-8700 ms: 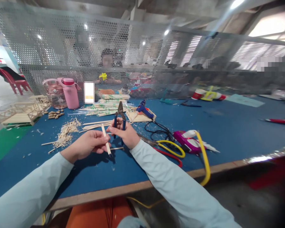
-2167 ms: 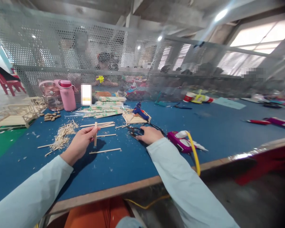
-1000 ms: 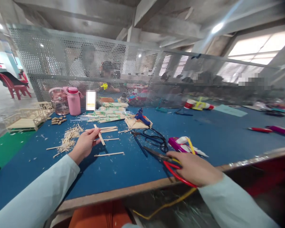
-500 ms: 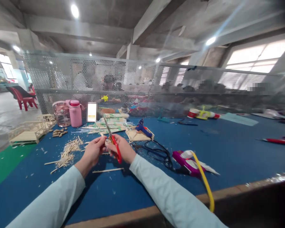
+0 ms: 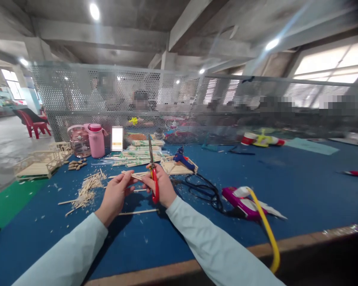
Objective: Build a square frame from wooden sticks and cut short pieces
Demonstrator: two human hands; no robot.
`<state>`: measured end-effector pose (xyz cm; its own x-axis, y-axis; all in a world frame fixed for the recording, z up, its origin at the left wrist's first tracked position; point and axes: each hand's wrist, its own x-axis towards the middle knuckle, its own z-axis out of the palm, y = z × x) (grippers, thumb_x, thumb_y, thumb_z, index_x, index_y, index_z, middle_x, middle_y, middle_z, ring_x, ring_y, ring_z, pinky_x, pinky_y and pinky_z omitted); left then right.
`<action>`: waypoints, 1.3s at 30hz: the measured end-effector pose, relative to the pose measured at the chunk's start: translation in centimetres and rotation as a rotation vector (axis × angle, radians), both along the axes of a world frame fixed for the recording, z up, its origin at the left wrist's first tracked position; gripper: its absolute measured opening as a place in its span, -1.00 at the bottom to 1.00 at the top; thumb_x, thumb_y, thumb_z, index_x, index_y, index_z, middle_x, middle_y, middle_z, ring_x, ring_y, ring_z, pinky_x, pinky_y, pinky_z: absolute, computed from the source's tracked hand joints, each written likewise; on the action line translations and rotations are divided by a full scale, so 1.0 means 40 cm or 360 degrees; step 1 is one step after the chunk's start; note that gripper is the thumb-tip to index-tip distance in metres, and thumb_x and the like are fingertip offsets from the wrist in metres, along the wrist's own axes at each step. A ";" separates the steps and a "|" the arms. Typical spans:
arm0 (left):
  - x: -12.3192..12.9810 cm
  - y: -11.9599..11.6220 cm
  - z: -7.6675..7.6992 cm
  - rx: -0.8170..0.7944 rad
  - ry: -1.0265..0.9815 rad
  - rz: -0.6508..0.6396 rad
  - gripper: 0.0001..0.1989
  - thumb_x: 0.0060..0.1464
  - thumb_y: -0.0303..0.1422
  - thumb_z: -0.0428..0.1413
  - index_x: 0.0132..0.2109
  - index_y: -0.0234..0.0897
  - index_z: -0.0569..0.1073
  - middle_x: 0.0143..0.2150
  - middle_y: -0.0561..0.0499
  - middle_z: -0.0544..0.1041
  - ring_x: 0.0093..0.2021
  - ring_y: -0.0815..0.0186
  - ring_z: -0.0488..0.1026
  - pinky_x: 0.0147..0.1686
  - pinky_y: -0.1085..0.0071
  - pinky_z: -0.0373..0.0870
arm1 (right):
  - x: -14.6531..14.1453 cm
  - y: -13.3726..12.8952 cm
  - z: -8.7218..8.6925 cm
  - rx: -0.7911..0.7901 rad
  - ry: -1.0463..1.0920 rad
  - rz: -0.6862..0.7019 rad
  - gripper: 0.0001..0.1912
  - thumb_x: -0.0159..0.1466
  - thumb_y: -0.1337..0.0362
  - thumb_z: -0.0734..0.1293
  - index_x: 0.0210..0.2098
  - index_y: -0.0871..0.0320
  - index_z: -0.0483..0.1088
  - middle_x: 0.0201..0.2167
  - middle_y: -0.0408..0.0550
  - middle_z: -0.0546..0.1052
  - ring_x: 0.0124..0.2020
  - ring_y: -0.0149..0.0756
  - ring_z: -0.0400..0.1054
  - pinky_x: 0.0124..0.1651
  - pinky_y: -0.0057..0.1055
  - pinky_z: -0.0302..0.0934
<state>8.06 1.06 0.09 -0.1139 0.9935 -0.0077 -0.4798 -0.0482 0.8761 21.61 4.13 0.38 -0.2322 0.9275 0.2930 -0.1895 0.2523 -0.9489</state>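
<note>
My left hand (image 5: 115,196) is closed, pinching thin wooden sticks (image 5: 133,175) between thumb and fingers. Their other end reaches the fingertips of my right hand (image 5: 163,186). That hand is also closed around red-handled scissors (image 5: 155,190), whose blades point up and away from me. Below the hands a single wooden stick (image 5: 140,212) lies on the blue table. To the left sits a heap of short cut sticks (image 5: 89,188). Behind the hands are bundled sticks in printed wrappers (image 5: 143,154). A blue glue gun (image 5: 183,159) rests on a small wooden frame (image 5: 174,167).
A pink bottle (image 5: 96,143), a clear jug (image 5: 79,143) and peanuts (image 5: 76,164) stand at the back left, near wooden models (image 5: 37,165). At right lie a black cable (image 5: 205,190) and a purple-and-white tool (image 5: 247,204) with a yellow strap. A perforated metal screen (image 5: 179,99) bounds the back.
The scissors have swung more upright in my right hand. My hands have moved slightly apart, and the sticks between them now show. The view has shifted a little.
</note>
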 end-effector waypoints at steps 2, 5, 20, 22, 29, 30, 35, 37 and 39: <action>-0.022 -0.007 0.008 0.0028 -0.0061 -0.0093 -0.68 -0.02 -0.16 0.12 -0.25 -0.36 0.50 -0.39 -0.02 0.50 -0.40 0.43 0.43 -0.53 0.60 0.38 | 0.008 0.001 0.004 0.0007 0.0038 0.0037 -0.55 -0.06 0.24 0.41 -0.25 0.10 0.13 -0.65 -0.38 0.34 -0.70 -0.53 0.26 -0.68 -0.63 0.14; -0.047 -0.013 0.018 0.0009 -0.0155 -0.0238 -0.67 0.08 -0.18 0.03 -0.24 -0.39 0.50 -0.44 -0.02 0.48 -0.49 0.47 0.41 -0.57 0.61 0.41 | 0.016 0.003 0.004 0.0008 0.0082 0.0080 -0.55 -0.06 0.24 0.41 -0.25 0.09 0.13 -0.65 -0.39 0.35 -0.70 -0.54 0.27 -0.67 -0.63 0.16; -0.056 -0.006 0.001 0.0083 0.0024 -0.0254 -0.72 -0.18 -0.24 0.26 -0.34 -0.35 0.49 -0.53 0.09 0.41 -0.55 0.52 0.34 -0.55 0.62 0.38 | 0.024 -0.009 0.017 0.0016 -0.0031 0.0095 -0.57 -0.06 0.25 0.39 -0.25 0.09 0.15 -0.62 -0.36 0.36 -0.71 -0.54 0.24 -0.69 -0.62 0.12; -0.059 -0.004 0.000 0.0130 0.0222 -0.0071 -0.72 -0.17 -0.21 0.24 -0.33 -0.34 0.50 -0.47 0.05 0.44 -0.49 0.47 0.37 -0.49 0.56 0.39 | 0.026 -0.009 0.019 0.0044 -0.0065 0.0086 -0.57 -0.06 0.25 0.39 -0.24 0.09 0.15 -0.62 -0.35 0.36 -0.71 -0.53 0.23 -0.69 -0.61 0.12; -0.060 -0.018 -0.003 0.0943 0.1810 0.0164 -0.71 0.10 -0.27 -0.01 -0.11 -0.23 0.50 -0.11 -0.09 0.53 -0.09 0.21 0.43 -0.06 0.32 0.29 | 0.021 -0.007 0.011 0.0219 -0.0289 0.0208 -0.58 -0.05 0.33 0.39 -0.22 0.12 0.17 -0.65 -0.36 0.29 -0.70 -0.55 0.16 -0.60 -0.59 0.10; -0.058 -0.021 -0.002 0.0987 0.2035 0.0037 -0.70 0.13 -0.27 -0.05 -0.09 -0.23 0.48 -0.13 -0.10 0.54 -0.13 0.21 0.44 -0.08 0.29 0.30 | 0.020 -0.007 0.007 0.0270 -0.0316 0.0238 -0.59 -0.04 0.34 0.38 -0.22 0.13 0.19 -0.63 -0.34 0.30 -0.68 -0.55 0.16 -0.58 -0.58 0.11; -0.048 -0.038 0.011 0.1105 0.2748 -0.0092 -0.73 0.15 -0.41 -0.11 -0.26 -0.24 0.50 -0.25 -0.09 0.57 -0.19 0.24 0.46 -0.05 0.25 0.23 | 0.022 -0.007 -0.012 0.0626 -0.0644 0.0152 -0.67 -0.01 0.37 0.34 -0.23 0.18 0.27 -0.47 -0.21 0.37 -0.49 -0.48 0.21 -0.40 -0.53 0.14; -0.048 -0.042 0.015 0.0987 0.2776 -0.0195 -0.73 0.13 -0.45 -0.11 -0.32 -0.26 0.49 -0.34 -0.10 0.57 -0.30 0.25 0.47 -0.24 0.36 0.29 | 0.022 -0.008 -0.018 0.0703 -0.0780 0.0125 -0.68 0.00 0.37 0.33 -0.22 0.18 0.30 -0.47 -0.20 0.37 -0.48 -0.47 0.20 -0.37 -0.51 0.14; -0.053 -0.041 0.017 0.0840 0.2717 -0.0307 -0.74 0.12 -0.44 -0.09 -0.34 -0.27 0.49 -0.43 -0.09 0.55 -0.42 0.26 0.46 -0.41 0.43 0.25 | 0.018 -0.008 -0.022 0.0703 -0.0808 0.0123 -0.67 0.00 0.37 0.33 -0.20 0.18 0.30 -0.46 -0.19 0.38 -0.47 -0.45 0.22 -0.36 -0.50 0.16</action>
